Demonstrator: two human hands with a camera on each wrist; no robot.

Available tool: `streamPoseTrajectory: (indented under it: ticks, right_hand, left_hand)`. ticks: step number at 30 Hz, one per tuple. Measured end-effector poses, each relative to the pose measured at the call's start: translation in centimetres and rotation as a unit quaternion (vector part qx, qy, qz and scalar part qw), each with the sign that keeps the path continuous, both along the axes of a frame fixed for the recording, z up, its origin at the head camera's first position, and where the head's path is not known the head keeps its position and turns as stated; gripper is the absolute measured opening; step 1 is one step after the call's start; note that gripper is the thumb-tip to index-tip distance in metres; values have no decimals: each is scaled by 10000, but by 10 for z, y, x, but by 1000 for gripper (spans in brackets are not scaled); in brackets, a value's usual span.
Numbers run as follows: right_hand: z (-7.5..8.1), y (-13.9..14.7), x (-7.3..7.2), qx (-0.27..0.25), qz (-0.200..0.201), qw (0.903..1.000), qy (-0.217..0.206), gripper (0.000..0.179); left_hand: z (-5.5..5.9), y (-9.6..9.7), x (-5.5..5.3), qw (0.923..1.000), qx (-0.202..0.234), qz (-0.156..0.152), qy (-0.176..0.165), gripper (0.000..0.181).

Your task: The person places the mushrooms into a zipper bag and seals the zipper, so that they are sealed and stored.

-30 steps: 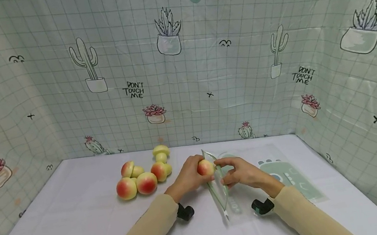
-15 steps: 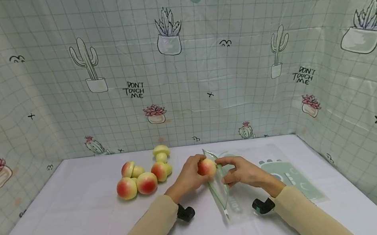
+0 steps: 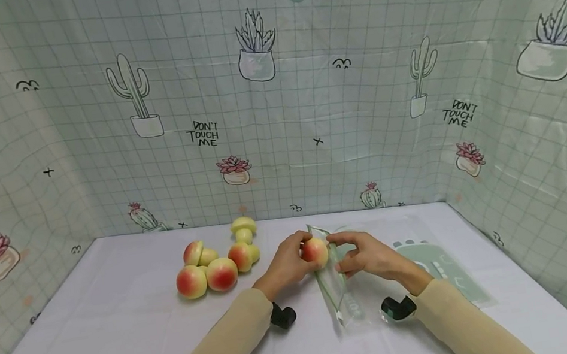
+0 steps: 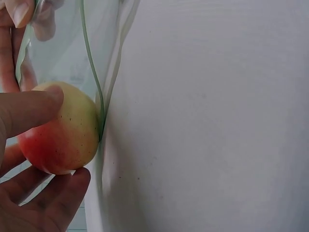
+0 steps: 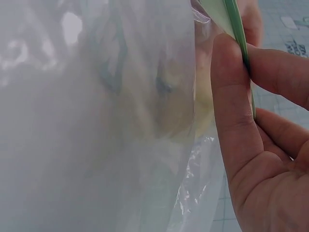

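In the head view my left hand (image 3: 288,267) holds a red-and-yellow toy mushroom (image 3: 316,252) at the mouth of a clear zip bag (image 3: 335,294). Its rounded, speckled cap (image 4: 63,140) faces the left wrist camera, thumb on top and fingers below; no stem shows there. With thumb and fingers, my right hand (image 3: 373,258) pinches the bag's green-edged rim (image 5: 237,29) on the right side. The mouth gapes towards the left hand, and the cap partly overlaps the opening. Through the bag film, the right wrist view gives a blurred yellowish shape.
Several more red-and-yellow toy mushrooms (image 3: 222,274) lie grouped left of the hands, with an all-yellow one (image 3: 242,226) at the back. Flat on the white table (image 3: 94,342), the bag's printed green part (image 3: 446,269) extends right. A patterned cloth (image 3: 274,112) stands behind.
The left hand and the toy mushroom have shifted slightly right, closer to the right hand and bag mouth. The head view has shifted a little too. The right hand keeps its pinch.
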State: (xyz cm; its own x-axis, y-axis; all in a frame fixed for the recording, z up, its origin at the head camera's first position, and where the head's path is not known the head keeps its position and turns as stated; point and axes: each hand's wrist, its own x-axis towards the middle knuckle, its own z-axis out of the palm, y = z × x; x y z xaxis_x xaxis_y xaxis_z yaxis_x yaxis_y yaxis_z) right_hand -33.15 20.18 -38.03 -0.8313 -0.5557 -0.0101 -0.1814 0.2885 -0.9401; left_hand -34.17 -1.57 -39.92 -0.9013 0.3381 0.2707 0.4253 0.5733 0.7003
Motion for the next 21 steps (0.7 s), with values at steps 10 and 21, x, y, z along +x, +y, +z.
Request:
streamPoseTrajectory:
  ticks: [10,21]
  right_hand:
    - [3,0,1,-72,-8,10000,16,68]
    - [2,0,0,-166,11,9999,19,68]
  left_hand:
    - [-1,6,-4,9995,-263,56,181,59]
    - [-5,5,-2,9996,284,-14,-90,56]
